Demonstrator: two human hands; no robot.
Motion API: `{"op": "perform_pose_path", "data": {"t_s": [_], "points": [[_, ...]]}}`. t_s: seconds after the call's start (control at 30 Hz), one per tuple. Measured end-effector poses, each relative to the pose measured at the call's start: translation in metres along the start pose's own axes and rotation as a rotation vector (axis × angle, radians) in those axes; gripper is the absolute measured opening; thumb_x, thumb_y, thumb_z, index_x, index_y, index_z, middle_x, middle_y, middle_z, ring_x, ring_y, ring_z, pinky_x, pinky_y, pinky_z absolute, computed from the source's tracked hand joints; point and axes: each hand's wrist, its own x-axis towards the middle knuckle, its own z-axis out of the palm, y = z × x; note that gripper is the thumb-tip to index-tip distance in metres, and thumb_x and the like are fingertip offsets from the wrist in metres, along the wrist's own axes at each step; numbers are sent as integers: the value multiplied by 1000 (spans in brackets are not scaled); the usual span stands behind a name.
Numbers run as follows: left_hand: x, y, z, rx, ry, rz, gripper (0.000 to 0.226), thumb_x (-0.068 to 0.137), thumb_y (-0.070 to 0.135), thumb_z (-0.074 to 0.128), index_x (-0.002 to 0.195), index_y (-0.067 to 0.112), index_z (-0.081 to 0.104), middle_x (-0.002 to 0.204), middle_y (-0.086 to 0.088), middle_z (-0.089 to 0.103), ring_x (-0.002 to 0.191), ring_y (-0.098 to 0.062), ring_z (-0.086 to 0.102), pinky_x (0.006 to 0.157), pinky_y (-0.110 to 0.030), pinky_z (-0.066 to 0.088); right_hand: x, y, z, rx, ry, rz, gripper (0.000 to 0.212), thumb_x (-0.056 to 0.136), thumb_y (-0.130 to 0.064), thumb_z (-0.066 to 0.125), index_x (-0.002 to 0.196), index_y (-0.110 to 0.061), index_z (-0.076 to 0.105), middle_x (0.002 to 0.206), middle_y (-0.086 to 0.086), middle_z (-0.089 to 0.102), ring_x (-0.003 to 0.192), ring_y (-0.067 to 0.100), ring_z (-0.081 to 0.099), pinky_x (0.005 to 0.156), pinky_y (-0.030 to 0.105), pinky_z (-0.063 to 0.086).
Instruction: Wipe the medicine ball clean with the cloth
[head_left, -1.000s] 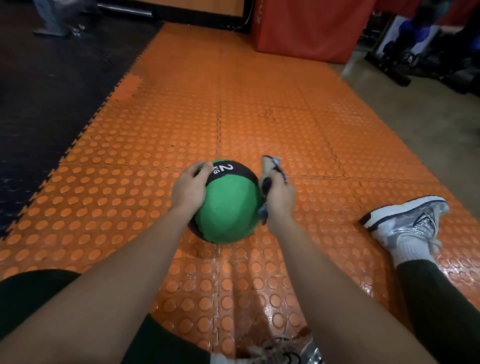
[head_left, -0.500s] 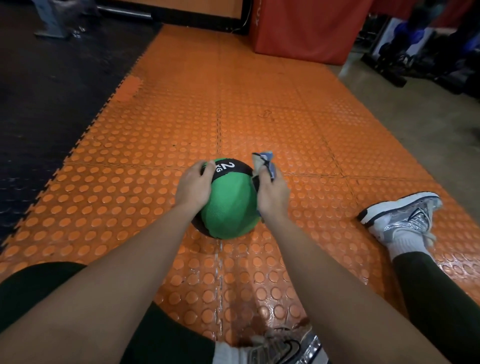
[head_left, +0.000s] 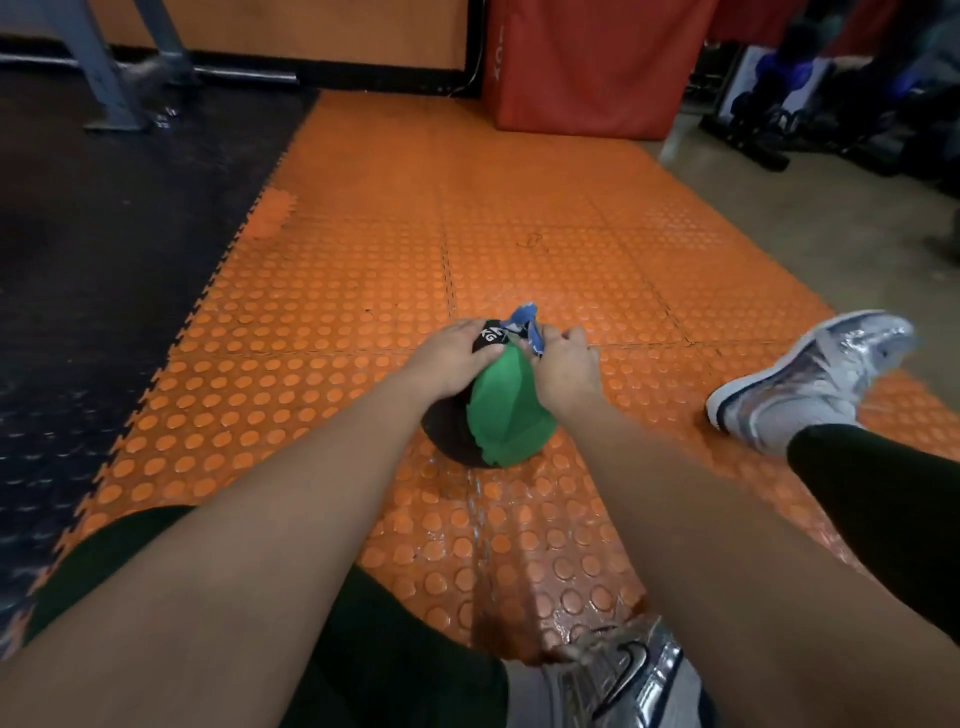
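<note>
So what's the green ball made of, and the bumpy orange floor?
The medicine ball looks like matte rubber: dull green skin, black panels, printed white letters, little shine. The orange floor looks like interlocking rubber or plastic tiles: raised round studs, jigsaw edges, glossy near the feet, perhaps wet. The cloth looks like soft crumpled fabric.

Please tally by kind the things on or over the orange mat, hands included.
Hands: 2, left and right
Ball: 1
Cloth: 1
Shoes: 2, far and near
Red block: 1
Total: 7
</note>
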Motion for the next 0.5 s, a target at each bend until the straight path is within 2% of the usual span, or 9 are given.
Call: {"op": "perform_pose_path", "data": {"t_s": [0.13, 0.27, 0.5], "points": [[-1, 4, 3, -46, 45, 14, 58, 98, 40, 40, 147, 11, 27, 152, -11, 30, 139, -26, 28, 110, -33, 25, 5, -4, 2, 76, -32, 69, 42, 99, -34, 38, 138, -20, 38, 131, 15, 41, 119, 36, 41, 98, 41, 34], [2, -6, 7, -51, 91, 16, 59, 98, 42, 39, 146, 10, 29, 153, -12, 27, 142, -26, 22, 114, -35, 19, 8, -13, 3, 56, -28, 99, 38, 99, -30, 39, 134, -17, 42, 127, 15, 41, 116, 37, 44, 94, 40, 38], [22, -18, 1, -10, 16, 43, 56, 100, 43, 29, 147, 13, 27, 154, -12, 26, 143, -25, 21, 116, -36, 20, 22, -23, 4, 5, -18, 145, 35, 97, -17, 43, 132, -16, 42, 125, 12, 43, 112, 35, 47, 87, 37, 42]]}}
